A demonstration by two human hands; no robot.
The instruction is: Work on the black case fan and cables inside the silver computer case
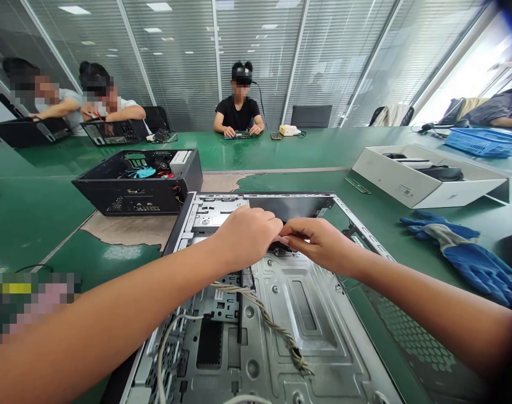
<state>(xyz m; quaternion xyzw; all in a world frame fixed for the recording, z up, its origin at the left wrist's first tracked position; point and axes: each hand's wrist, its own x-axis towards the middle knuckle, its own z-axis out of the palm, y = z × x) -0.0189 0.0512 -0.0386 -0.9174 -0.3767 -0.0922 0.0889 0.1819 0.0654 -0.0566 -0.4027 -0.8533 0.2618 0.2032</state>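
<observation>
An open metal computer case lies in front of me, its bare inner panel facing up. Over its far half, my left hand is closed, knuckles up, fingertips turned inward. My right hand meets it there in a pinch, thumb against fingers. Whatever the fingertips hold is hidden; a small dark part shows just beneath them. Twisted beige wires run across the panel below my hands. A grey cable curves along the left side, near a drive bracket.
Beyond the case at left stands a black computer case with a blue fan. On the right are a white box, blue work gloves, a green memory stick and a blue basket. Several people sit around the green table.
</observation>
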